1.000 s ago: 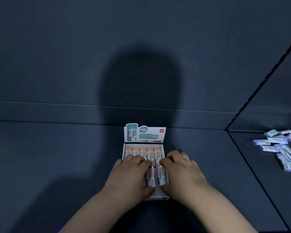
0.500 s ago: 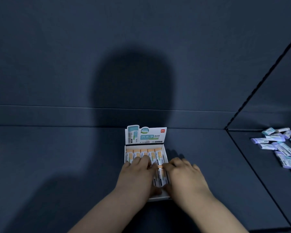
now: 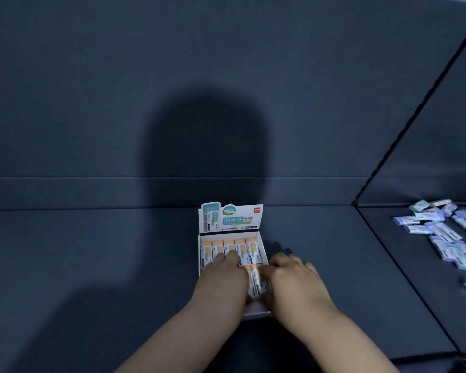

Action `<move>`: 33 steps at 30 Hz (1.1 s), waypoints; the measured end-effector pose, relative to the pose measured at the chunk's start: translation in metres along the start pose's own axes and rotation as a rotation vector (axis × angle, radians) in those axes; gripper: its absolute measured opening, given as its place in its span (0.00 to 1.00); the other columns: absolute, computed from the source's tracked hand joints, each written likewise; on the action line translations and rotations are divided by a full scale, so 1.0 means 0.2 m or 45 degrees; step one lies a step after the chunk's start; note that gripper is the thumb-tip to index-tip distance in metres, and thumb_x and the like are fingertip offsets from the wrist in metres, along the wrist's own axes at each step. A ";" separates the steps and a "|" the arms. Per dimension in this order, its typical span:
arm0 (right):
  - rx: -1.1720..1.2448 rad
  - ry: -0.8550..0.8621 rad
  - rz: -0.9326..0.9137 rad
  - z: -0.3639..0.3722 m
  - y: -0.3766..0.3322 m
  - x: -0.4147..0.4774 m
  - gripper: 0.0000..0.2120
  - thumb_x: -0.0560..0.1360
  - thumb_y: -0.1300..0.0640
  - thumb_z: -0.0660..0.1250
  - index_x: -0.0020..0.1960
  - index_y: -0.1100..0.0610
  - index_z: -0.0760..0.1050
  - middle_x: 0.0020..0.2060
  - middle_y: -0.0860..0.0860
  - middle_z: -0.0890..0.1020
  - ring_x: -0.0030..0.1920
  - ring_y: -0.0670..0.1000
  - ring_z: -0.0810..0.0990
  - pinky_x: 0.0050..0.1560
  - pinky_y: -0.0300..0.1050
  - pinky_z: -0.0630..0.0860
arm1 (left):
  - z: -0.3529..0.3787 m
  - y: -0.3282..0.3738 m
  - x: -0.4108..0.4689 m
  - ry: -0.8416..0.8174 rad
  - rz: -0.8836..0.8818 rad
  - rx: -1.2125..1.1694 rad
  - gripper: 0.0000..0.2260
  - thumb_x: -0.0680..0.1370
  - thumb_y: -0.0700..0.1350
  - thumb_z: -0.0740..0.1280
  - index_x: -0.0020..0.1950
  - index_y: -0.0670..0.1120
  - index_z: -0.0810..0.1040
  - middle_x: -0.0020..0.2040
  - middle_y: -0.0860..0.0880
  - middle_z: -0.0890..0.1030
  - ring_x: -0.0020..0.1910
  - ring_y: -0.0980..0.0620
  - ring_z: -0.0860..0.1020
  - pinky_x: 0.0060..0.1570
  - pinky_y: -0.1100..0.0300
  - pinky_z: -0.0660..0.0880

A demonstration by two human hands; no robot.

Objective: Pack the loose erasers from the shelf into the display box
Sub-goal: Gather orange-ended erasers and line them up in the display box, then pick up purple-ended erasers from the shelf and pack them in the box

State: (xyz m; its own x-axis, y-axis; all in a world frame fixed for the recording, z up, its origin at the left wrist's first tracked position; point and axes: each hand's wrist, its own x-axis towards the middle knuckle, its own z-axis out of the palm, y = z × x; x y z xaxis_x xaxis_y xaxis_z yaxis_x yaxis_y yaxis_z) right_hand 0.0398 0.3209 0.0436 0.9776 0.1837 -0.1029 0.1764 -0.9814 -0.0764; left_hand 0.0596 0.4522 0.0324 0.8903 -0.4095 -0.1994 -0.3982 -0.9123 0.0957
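A dark blue shelf (image 3: pixel 92 265) is seen, with the display box (image 3: pixel 256 314) set on it, its far row filled with orange erasers (image 3: pixel 233 249). The left hand (image 3: pixel 221 281) is laid flat, fingers relaxed, over the near row. The right hand (image 3: pixel 296 281) is bent onto that row, though a grip cannot be told. Loose erasers (image 3: pixel 441 230) are scattered well apart to the right.

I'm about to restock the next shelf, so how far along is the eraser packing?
Done: a back row of five orange erasers sits in the display box. In hand: the left hand and right hand rest on front-row erasers. Left: a pile of loose erasers on the right.
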 end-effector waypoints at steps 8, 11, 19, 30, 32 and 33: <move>0.293 0.329 0.193 -0.06 0.02 -0.09 0.17 0.74 0.44 0.63 0.63 0.42 0.71 0.59 0.41 0.75 0.61 0.46 0.72 0.57 0.40 0.67 | -0.01 -0.06 -0.08 0.249 0.119 -0.083 0.20 0.78 0.54 0.60 0.69 0.49 0.68 0.62 0.50 0.70 0.61 0.49 0.68 0.58 0.57 0.65; 0.328 0.359 0.279 -0.06 0.05 -0.13 0.18 0.74 0.45 0.64 0.63 0.44 0.71 0.60 0.42 0.75 0.62 0.46 0.72 0.57 0.39 0.68 | -0.03 0.00 -0.12 0.337 0.259 -0.106 0.17 0.77 0.55 0.57 0.60 0.51 0.77 0.52 0.52 0.78 0.53 0.50 0.76 0.52 0.54 0.71; 0.336 0.270 0.389 -0.02 0.28 -0.39 0.18 0.72 0.47 0.68 0.60 0.48 0.75 0.57 0.47 0.79 0.59 0.49 0.75 0.56 0.42 0.72 | -0.02 0.25 -0.10 0.401 0.359 -0.108 0.18 0.77 0.50 0.64 0.66 0.48 0.73 0.54 0.48 0.77 0.55 0.45 0.75 0.54 0.51 0.70; 0.256 0.339 0.277 -0.15 1.01 -0.90 0.17 0.69 0.49 0.71 0.57 0.51 0.78 0.51 0.49 0.80 0.56 0.53 0.76 0.56 0.47 0.74 | 0.03 1.10 -0.11 0.504 0.290 -0.129 0.22 0.80 0.54 0.56 0.74 0.51 0.61 0.64 0.50 0.71 0.63 0.49 0.67 0.60 0.57 0.62; 0.247 0.330 0.263 -0.15 1.14 -0.98 0.18 0.70 0.48 0.71 0.58 0.50 0.77 0.53 0.48 0.80 0.58 0.51 0.75 0.58 0.46 0.73 | 0.05 1.24 -0.11 0.516 0.291 -0.103 0.23 0.80 0.54 0.56 0.74 0.51 0.61 0.63 0.50 0.71 0.63 0.49 0.67 0.61 0.57 0.62; 0.242 0.313 0.261 -0.16 1.20 -1.02 0.18 0.70 0.48 0.70 0.59 0.50 0.77 0.54 0.48 0.79 0.59 0.50 0.74 0.59 0.45 0.72 | 0.06 1.32 -0.11 0.513 0.294 -0.112 0.23 0.80 0.55 0.56 0.74 0.52 0.60 0.63 0.51 0.71 0.63 0.49 0.67 0.61 0.57 0.62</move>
State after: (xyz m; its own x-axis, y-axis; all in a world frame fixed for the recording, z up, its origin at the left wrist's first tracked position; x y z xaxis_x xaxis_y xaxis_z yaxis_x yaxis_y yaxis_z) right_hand -0.1134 0.0453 0.0773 0.9929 -0.0576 0.1039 -0.0282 -0.9640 -0.2642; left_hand -0.0680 0.2211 0.0506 0.8026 -0.5507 0.2293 -0.5909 -0.7866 0.1791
